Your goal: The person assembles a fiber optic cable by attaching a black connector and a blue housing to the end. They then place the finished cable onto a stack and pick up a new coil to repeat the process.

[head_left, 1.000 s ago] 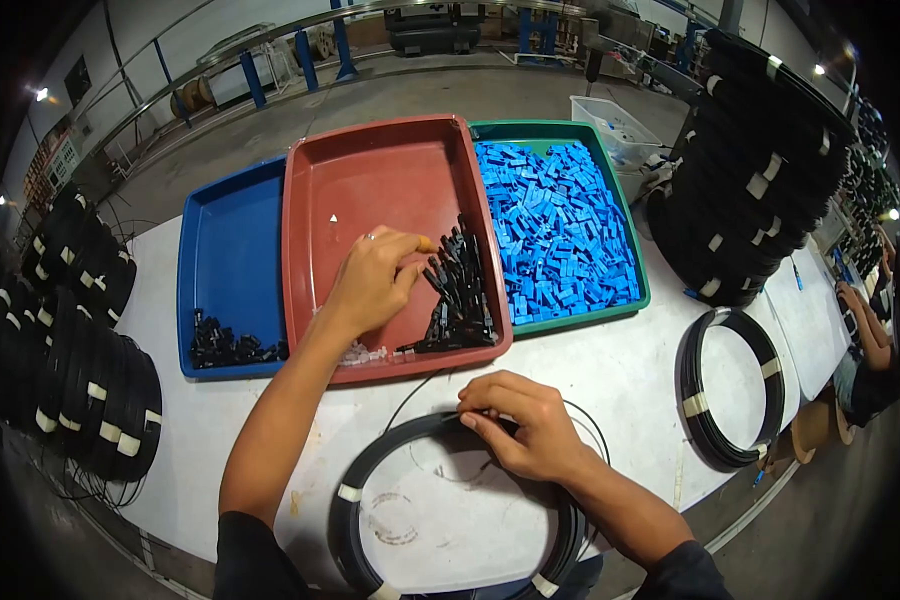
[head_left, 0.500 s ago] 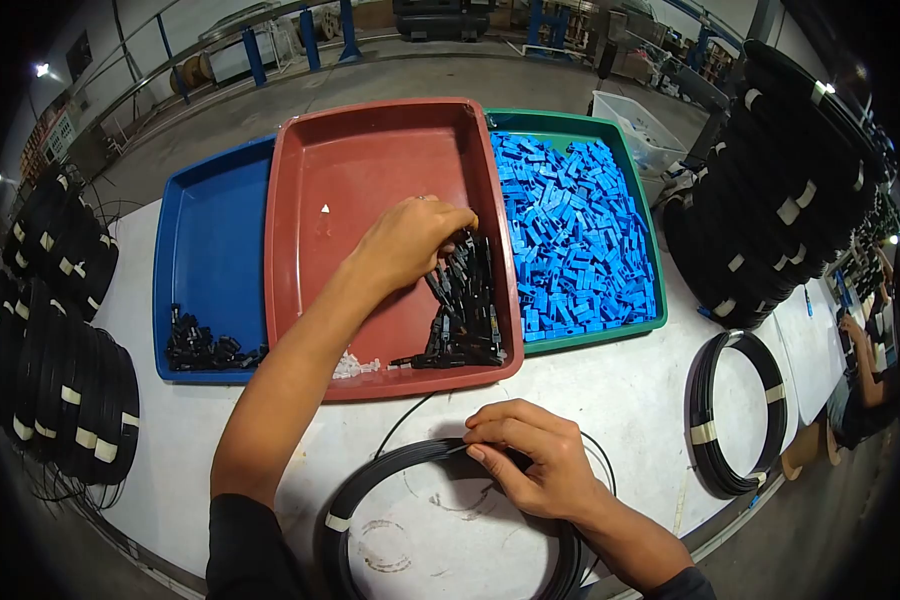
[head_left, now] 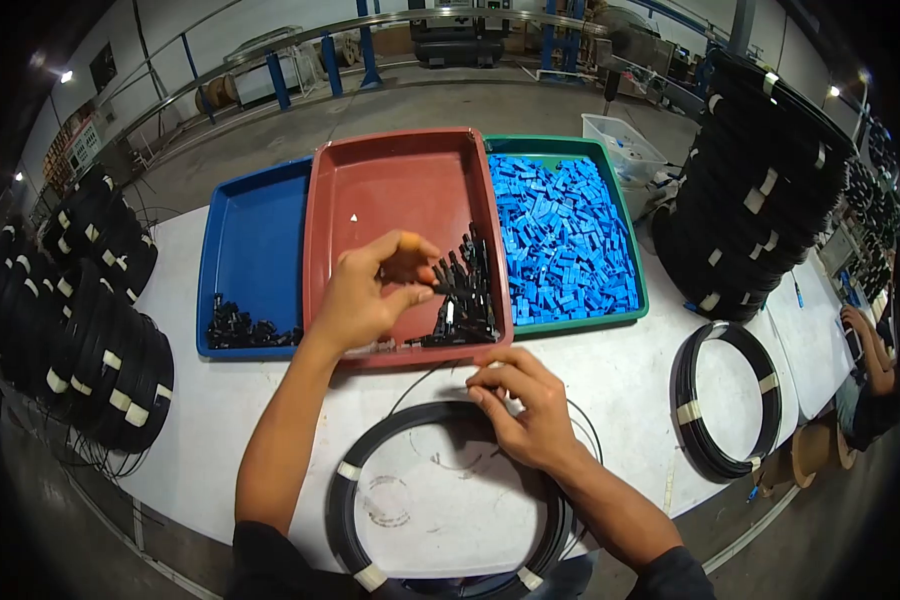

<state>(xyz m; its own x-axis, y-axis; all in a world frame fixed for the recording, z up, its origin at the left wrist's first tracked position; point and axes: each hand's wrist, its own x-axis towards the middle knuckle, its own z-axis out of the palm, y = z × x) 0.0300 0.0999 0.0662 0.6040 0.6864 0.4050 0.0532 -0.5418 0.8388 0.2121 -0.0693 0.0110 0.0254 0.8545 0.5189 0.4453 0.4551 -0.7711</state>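
My left hand (head_left: 370, 290) is over the red tray (head_left: 400, 180), its thumb and fingers pinched on a small black connector piece (head_left: 455, 291). Right beside it, more black pieces (head_left: 475, 255) lie heaped along that tray's right side. Lower down, my right hand (head_left: 525, 405) is closed, thumb against fingertips, on the thin end of a black cable (head_left: 467, 388). Under that hand the coil of black cable (head_left: 345, 520), bound with pale tape, lies on the white table (head_left: 630, 430).
A blue tray (head_left: 255, 230) with black parts stands at left, a green tray (head_left: 642, 290) of blue clips at right. Tall stacks of taped black coils (head_left: 760, 190) flank the table. One loose coil (head_left: 685, 400) lies at right. A co-worker's arm (head_left: 875, 360) shows at far right.
My left hand has come away from the pile of black pieces, toward me and left, with a piece at its fingertips. My right hand has raised the cable end off the coil. The view has shifted.
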